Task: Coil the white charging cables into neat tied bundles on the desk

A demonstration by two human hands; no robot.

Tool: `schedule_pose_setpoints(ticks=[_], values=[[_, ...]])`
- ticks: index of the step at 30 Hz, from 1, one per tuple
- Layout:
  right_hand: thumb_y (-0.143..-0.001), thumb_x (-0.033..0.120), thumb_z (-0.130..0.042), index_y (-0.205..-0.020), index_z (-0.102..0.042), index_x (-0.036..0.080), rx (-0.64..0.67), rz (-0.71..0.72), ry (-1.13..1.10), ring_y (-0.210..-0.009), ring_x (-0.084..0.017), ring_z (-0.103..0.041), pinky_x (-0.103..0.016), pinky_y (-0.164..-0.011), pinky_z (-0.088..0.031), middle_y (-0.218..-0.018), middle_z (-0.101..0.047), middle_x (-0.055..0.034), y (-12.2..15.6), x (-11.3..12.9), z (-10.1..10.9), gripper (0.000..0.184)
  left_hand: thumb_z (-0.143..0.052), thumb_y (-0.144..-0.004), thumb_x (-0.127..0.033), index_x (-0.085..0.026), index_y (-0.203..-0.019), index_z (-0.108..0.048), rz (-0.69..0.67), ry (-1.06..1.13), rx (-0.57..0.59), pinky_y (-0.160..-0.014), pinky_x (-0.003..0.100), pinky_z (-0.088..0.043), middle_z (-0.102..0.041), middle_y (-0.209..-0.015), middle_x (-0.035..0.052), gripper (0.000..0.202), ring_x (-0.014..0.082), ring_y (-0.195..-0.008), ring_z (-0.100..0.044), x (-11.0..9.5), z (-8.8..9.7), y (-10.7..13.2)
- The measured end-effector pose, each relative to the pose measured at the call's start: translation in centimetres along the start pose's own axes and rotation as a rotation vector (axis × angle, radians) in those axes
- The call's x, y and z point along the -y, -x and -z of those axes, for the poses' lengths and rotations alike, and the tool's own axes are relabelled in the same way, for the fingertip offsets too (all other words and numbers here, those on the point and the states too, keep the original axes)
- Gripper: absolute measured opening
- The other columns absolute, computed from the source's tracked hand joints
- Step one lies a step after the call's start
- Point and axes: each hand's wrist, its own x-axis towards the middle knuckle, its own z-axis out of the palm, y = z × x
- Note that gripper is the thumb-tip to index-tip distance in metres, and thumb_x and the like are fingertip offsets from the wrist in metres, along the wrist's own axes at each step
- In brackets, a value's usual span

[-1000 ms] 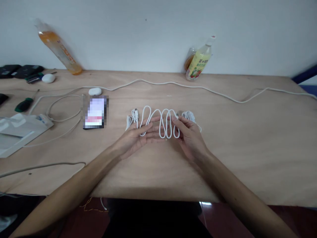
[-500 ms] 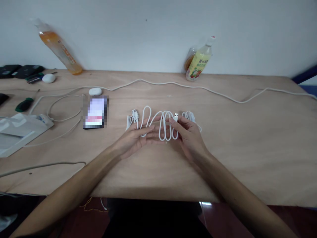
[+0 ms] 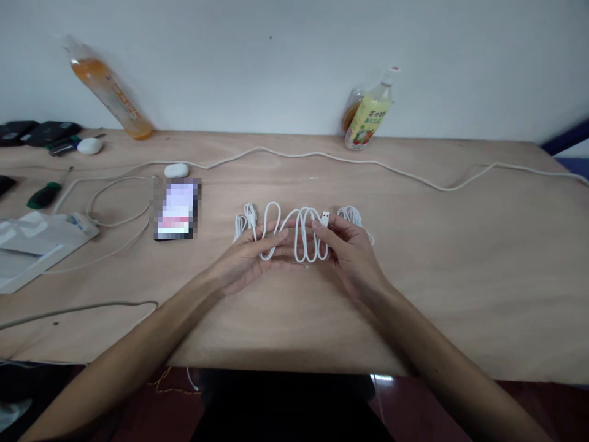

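A white USB cable (image 3: 301, 235) stretches in loose loops between both hands, above the middle of the table. My left hand (image 3: 253, 255) holds its left loops, thumb laid over the cord and fingers stretched beneath. My right hand (image 3: 346, 245) pinches the right-hand coils near the USB plug (image 3: 326, 217), which sticks up past the thumb. Behind the left fingers lies a bundled white cable (image 3: 239, 226), partly hidden. Another coiled white cable (image 3: 350, 215) rests just beyond the right hand.
A phone (image 3: 177, 209) and a white earbud case (image 3: 177, 170) lie to the left. A long white cord (image 3: 322, 155) runs across the wooden table (image 3: 451, 258). Bottles, one orange (image 3: 110, 95) and one yellow-labelled (image 3: 370, 113), stand by the wall. A green-handled tool (image 3: 45, 195) lies far left.
The cable's left loop has sunk slightly between my hands, and the coils at my right thumb have shifted a little left. Both hands keep their hold.
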Motion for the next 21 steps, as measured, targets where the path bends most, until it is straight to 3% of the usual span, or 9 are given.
schedule_pose_setpoints(ticks=[10, 18, 21], values=[[-0.072, 0.057, -0.095, -0.084, -0.078, 0.024, 0.0, 0.01, 0.001, -0.067, -0.015, -0.066, -0.027, -0.056, -0.052, -0.08, -0.073, 0.0005, 0.33, 0.46, -0.22, 0.039, -0.065, -0.106, -0.016, -0.015, -0.14, -0.076, 0.015, -0.048, 0.006, -0.106, 0.049, -0.062, -0.08, -0.136, 0.019, 0.036, 0.0323, -0.118, -0.08, -0.16, -0.19, 0.22], [-0.071, 0.058, -0.095, -0.08, -0.076, 0.022, 0.005, 0.056, 0.038, -0.057, -0.011, -0.053, -0.022, -0.046, -0.036, -0.069, -0.064, 0.0028, 0.02, 0.21, -0.07, 0.042, -0.065, -0.106, -0.018, -0.013, -0.145, -0.071, 0.007, -0.045, 0.018, -0.105, 0.048, -0.062, -0.083, -0.127, 0.0195, 0.04, 0.0309, -0.115, -0.081, 0.08, -0.04, 0.04], [-0.073, 0.056, -0.093, -0.08, -0.075, 0.021, 0.006, 0.062, 0.044, -0.057, -0.01, -0.05, -0.022, -0.047, -0.035, -0.069, -0.062, 0.003, 0.0, 0.04, -0.03, 0.04, -0.062, -0.109, -0.026, -0.012, -0.147, -0.069, 0.008, -0.024, 0.021, -0.103, 0.048, -0.063, -0.083, -0.125, 0.0205, 0.041, 0.0323, -0.114, -0.081, -0.02, -0.15, -0.03]])
